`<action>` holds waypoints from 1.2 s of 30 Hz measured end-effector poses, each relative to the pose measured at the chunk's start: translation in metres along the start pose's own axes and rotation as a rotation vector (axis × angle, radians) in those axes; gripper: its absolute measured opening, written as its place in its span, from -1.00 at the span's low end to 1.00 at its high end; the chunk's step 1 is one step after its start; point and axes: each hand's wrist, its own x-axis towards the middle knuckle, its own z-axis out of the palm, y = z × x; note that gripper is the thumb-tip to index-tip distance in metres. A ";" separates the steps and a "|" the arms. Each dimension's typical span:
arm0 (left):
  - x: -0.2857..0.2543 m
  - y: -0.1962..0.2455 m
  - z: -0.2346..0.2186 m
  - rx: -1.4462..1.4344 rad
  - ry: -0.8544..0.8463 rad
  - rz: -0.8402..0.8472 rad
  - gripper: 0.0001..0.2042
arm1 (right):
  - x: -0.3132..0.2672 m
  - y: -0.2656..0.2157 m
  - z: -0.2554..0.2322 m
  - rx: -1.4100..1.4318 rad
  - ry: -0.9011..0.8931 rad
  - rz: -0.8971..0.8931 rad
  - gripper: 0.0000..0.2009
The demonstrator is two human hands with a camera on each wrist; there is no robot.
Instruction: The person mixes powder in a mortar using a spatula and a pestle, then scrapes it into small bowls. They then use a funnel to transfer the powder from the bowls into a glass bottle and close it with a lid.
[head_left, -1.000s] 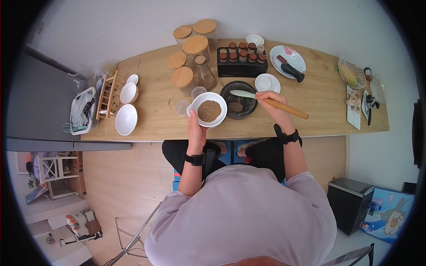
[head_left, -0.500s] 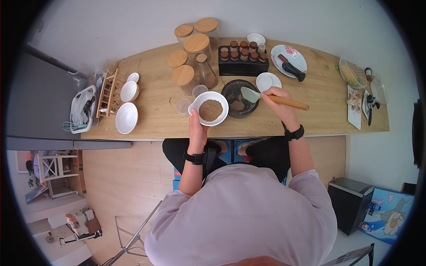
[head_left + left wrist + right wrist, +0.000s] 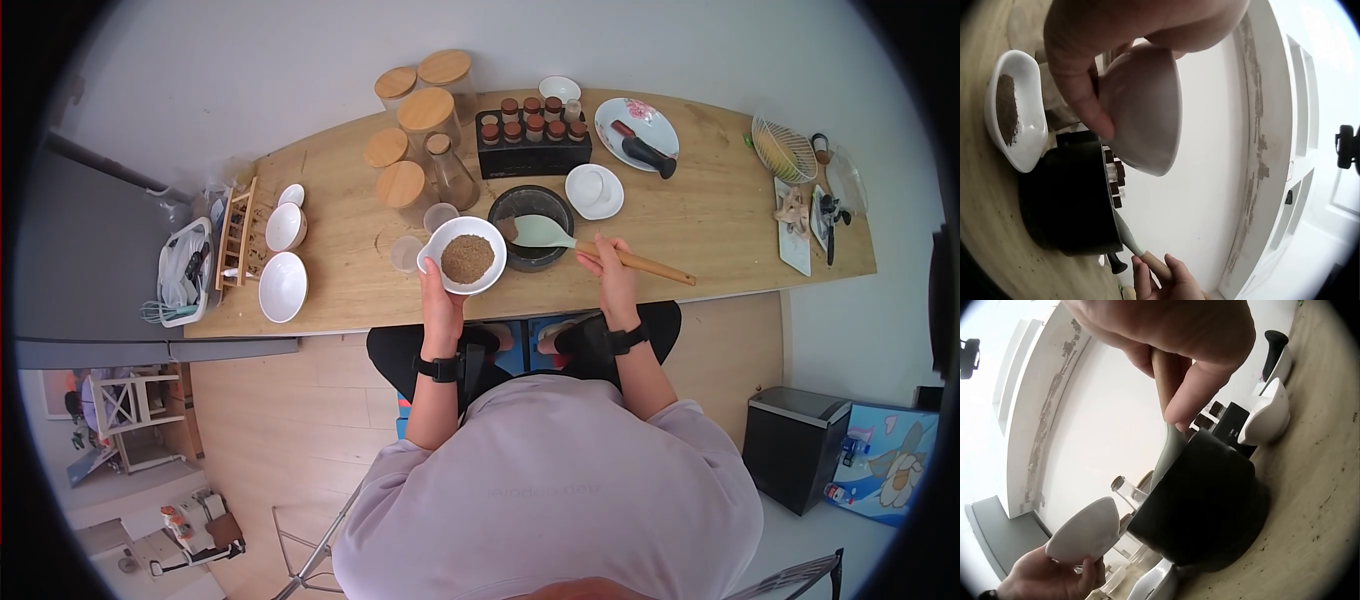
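Left hand (image 3: 440,308): half closed round the white bowl (image 3: 1144,106) at its 7 o'clock side, thumb near the rim. Loose support could let it tip toward the mortar.
White bowl: raised at the mortar's 8 o'clock, mouth up, brown powder (image 3: 466,260) inside. Tilt it too far and powder likely slides over the rim.
Right hand (image 3: 615,275): nearly closed, pinching the wooden handle of the spatula (image 3: 543,232). A slack pinch could let the blade roll.
Spatula: handle toward 4 o'clock, blade at the mortar's 9 o'clock edge with a brown clump (image 3: 507,229) on its tip. Jerk or roll probably drops it in the gap.
Mortar (image 3: 1207,506): on the table (image 3: 680,235). Blade snagging its rim could flick powder.
White dish (image 3: 1032,122): on the table just beside the mortar, powder inside. Can't tell whether the bowl clears it; lowering blind may knock it.
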 end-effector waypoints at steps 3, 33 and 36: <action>0.000 0.000 -0.003 -0.003 0.007 0.007 -0.42 | -0.001 0.008 -0.001 0.071 0.004 0.005 -0.81; -0.010 0.007 0.014 0.034 -0.006 -0.032 -0.51 | -0.024 -0.073 0.009 -0.074 -0.329 -0.203 -0.91; -0.008 0.006 0.010 0.018 -0.003 -0.037 -0.51 | -0.007 -0.066 0.003 -0.188 -0.245 -0.234 -0.90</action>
